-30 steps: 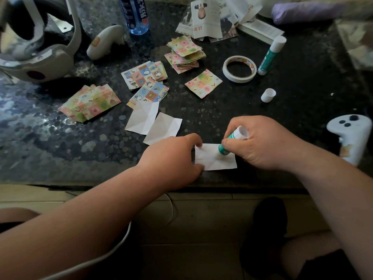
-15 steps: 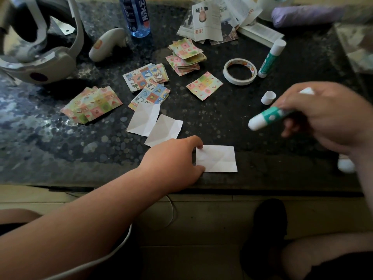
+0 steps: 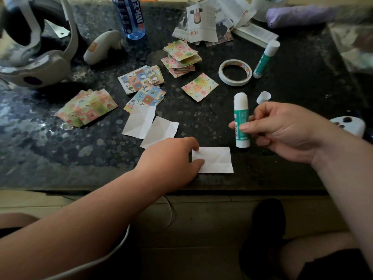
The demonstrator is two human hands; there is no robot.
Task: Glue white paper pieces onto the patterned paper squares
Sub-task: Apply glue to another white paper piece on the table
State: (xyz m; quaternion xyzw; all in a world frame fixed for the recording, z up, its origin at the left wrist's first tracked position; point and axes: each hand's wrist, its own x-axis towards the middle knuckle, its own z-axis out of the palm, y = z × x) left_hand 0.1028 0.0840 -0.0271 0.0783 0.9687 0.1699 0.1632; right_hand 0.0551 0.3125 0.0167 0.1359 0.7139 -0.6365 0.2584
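Though left grip [image 3: 171, 158] on white paper [image 3: 217, 160] is unclear, right grip [image 3: 282, 132] round glue stick [image 3: 240, 116].

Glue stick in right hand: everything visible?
The glue stick is a white plastic-looking tube with a green label, uncapped, rounded white glue exposed on top. It stands near upright, base by the upper right corner of the nearest white paper piece; whether it touches the table is unclear. The right hand pinches its middle.

Bare forearms [image 3: 96, 229]; dark shorts [image 3: 327, 265] on thigh.
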